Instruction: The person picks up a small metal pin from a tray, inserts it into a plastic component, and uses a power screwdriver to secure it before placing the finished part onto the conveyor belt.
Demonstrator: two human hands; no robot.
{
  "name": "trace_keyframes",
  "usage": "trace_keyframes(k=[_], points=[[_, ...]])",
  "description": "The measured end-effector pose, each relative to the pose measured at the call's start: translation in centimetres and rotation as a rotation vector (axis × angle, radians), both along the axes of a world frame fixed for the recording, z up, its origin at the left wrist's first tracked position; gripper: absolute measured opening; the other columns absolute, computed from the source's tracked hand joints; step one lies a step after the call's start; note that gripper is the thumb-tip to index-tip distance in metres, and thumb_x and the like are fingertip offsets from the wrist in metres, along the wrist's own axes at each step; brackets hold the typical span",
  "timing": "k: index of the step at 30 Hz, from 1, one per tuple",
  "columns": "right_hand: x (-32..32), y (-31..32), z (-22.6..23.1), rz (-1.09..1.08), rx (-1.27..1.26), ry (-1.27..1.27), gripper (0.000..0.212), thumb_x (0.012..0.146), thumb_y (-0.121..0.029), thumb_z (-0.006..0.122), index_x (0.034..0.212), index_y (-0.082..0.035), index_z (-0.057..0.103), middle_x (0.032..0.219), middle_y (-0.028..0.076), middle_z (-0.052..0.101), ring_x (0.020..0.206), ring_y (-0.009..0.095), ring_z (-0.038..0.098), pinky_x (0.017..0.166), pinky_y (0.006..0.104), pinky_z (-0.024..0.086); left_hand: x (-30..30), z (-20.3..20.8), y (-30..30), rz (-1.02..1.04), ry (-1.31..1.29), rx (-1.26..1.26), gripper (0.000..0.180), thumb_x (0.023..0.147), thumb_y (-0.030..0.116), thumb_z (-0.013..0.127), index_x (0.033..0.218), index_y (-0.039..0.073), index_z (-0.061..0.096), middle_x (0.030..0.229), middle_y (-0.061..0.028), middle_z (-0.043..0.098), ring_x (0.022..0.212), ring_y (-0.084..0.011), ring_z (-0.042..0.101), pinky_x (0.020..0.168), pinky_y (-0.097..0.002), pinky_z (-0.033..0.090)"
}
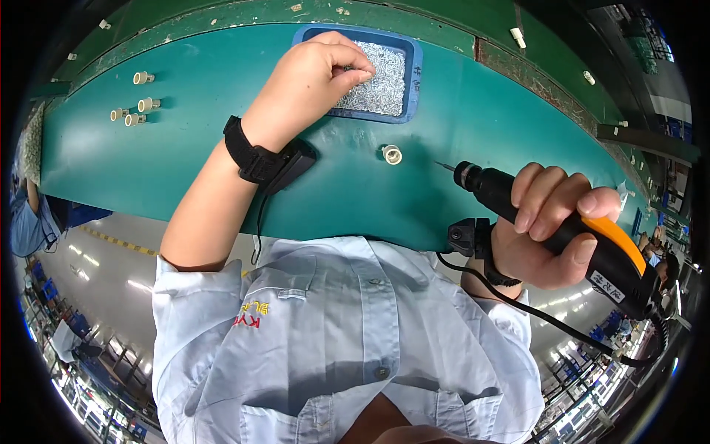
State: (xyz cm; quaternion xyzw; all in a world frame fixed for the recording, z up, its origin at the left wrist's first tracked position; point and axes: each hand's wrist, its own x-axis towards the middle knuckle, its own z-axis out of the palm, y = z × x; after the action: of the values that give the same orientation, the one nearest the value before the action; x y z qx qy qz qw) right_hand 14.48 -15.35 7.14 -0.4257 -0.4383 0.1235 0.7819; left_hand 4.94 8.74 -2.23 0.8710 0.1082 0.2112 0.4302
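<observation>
My left hand (322, 70) reaches over a blue tray (414, 85) at the far side of the table. Its thumb and forefinger are pinched together above the small silvery pieces (386, 70), which look like screws. Whatever sits between the fingertips is too small to make out. On the right, my right hand (538, 251) wraps round a black and orange electric screwdriver (494, 189), whose thin bit points left. A short cream cylindrical part (392, 154) stands on the green table between the tray and the screwdriver, touched by neither hand.
Several similar cream parts with clear ends (149, 104) lie at the table's left. A raised green ledge (414, 16) runs along the far edge, with small bits on it. The screwdriver's black cable (660, 337) hangs at the right. Another person (33, 218) is at the far left.
</observation>
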Motion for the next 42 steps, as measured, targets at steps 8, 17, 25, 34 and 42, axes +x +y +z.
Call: trace_keyframes(k=[8, 17, 25, 34, 42], points=[[0.2, 0.6, 0.6, 0.071, -0.026, -0.041, 0.035, 0.090, -0.034, 0.063, 0.104, -0.008, 0.045, 0.064, 0.003, 0.052, 0.052, 0.016, 0.051, 0.052, 0.0304, 0.042, -0.5, 1.1, -0.9, 0.069, 0.090, 0.143, 0.008, 0.077, 0.005, 0.071, 0.085, 0.004, 0.069, 0.088, -0.0068, 0.066, 0.075, -0.0225, 0.063, 0.068, -0.0306, 0.051], [-0.2, 0.8, 1.3, 0.045, -0.014, -0.040, 0.036, 0.091, -0.036, 0.061, 0.106, -0.008, 0.044, 0.064, 0.003, 0.053, 0.053, 0.015, 0.051, 0.052, 0.0296, 0.042, -1.3, 2.0, -3.0, 0.048, -0.151, 0.247, 0.006, 0.074, 0.009, 0.073, 0.079, 0.007, 0.069, 0.083, -0.0063, 0.064, 0.078, -0.0265, 0.061, 0.069, -0.0339, 0.050], [-1.5, 1.0, 2.6, 0.224, 0.028, -0.005, 0.032, 0.093, -0.037, 0.055, 0.108, -0.010, 0.047, 0.068, 0.000, 0.050, 0.061, 0.010, 0.050, 0.059, 0.0266, 0.038, -4.2, 2.0, -8.1, -0.115, -0.030, -0.371, 0.011, 0.072, 0.004, 0.075, 0.082, 0.007, 0.070, 0.079, -0.0044, 0.059, 0.076, -0.0229, 0.059, 0.067, -0.0312, 0.048], [-1.6, 1.1, 2.3, 0.231, -0.017, -0.024, 0.034, 0.093, -0.037, 0.055, 0.110, -0.009, 0.045, 0.072, 0.001, 0.052, 0.061, 0.011, 0.050, 0.059, 0.0258, 0.039, -4.7, 2.5, -8.7, -0.120, -0.074, -0.249, 0.012, 0.072, 0.005, 0.075, 0.083, 0.007, 0.071, 0.082, -0.0051, 0.060, 0.077, -0.0221, 0.059, 0.067, -0.0321, 0.048], [-0.9, 1.9, 1.7, 0.239, -0.086, -0.070, 0.037, 0.094, -0.038, 0.050, 0.110, -0.005, 0.046, 0.067, 0.002, 0.050, 0.053, 0.012, 0.047, 0.052, 0.0275, 0.038, -4.2, 2.5, -8.5, -0.068, -0.085, -0.135, 0.024, 0.070, 0.007, 0.077, 0.093, 0.006, 0.070, 0.088, -0.0053, 0.063, 0.077, -0.0225, 0.061, 0.069, -0.0342, 0.050]])
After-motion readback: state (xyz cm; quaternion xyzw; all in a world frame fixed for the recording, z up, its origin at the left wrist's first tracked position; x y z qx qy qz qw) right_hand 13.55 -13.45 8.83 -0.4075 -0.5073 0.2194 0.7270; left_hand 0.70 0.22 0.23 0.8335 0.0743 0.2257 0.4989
